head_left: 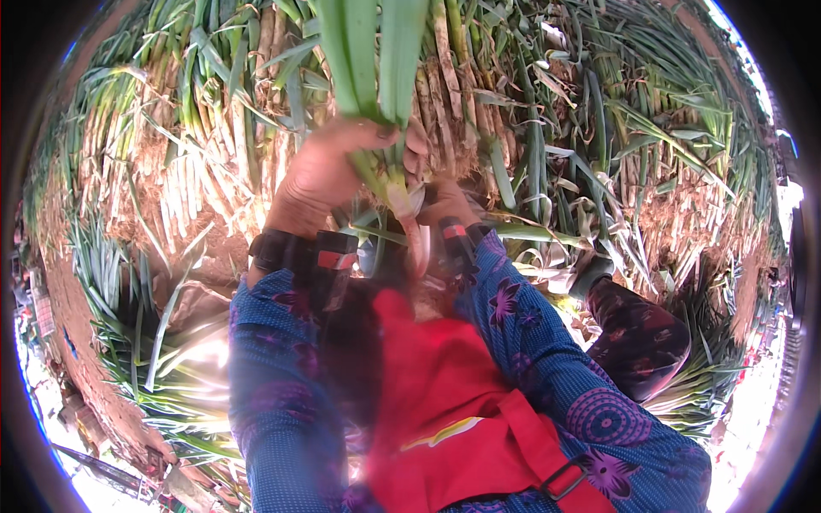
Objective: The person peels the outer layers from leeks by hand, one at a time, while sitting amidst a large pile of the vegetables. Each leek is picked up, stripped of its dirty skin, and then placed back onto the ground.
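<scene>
Left head-worn fisheye view, directed downward from above the wearer's red apron (453,376) at lower centre. Patterned sleeves (543,342) extend from the lower edge; the leek (396,186) at upper centre lies close, before more distant bundled stalks (184,167) curving toward the rim.

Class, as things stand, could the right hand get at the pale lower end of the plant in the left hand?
Probably yes: the pale lower end sticks out below the left hand, close beside the right hand, and nothing visible blocks the way. Whether they touch is unclear.
</scene>
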The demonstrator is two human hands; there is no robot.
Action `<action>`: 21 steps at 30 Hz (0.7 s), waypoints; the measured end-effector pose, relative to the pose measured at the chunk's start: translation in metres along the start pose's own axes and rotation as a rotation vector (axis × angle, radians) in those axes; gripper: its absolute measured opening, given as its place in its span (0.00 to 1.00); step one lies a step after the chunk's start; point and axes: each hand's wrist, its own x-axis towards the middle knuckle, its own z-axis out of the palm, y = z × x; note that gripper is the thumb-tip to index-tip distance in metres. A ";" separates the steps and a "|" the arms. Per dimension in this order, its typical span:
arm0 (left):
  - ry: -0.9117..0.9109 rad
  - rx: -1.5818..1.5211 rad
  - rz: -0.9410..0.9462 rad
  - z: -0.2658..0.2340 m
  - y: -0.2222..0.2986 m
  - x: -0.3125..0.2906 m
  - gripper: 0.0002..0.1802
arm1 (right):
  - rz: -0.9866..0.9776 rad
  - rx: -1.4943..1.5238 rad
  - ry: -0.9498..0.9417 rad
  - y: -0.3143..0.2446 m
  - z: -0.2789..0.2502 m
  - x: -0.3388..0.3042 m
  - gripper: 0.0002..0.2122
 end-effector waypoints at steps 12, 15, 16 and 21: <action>0.099 -0.114 0.271 -0.030 0.025 -0.001 0.13 | -0.122 0.050 0.478 0.022 -0.044 -0.051 0.05; 0.147 -0.287 0.273 -0.035 0.027 0.008 0.13 | 0.375 1.489 0.434 0.018 -0.084 -0.040 0.02; 0.144 -0.324 0.280 -0.043 0.030 0.007 0.13 | 0.339 1.543 0.461 0.020 -0.088 -0.042 0.02; 0.212 -0.371 0.320 -0.069 0.038 -0.001 0.13 | 0.321 1.469 0.719 0.063 -0.155 -0.097 0.02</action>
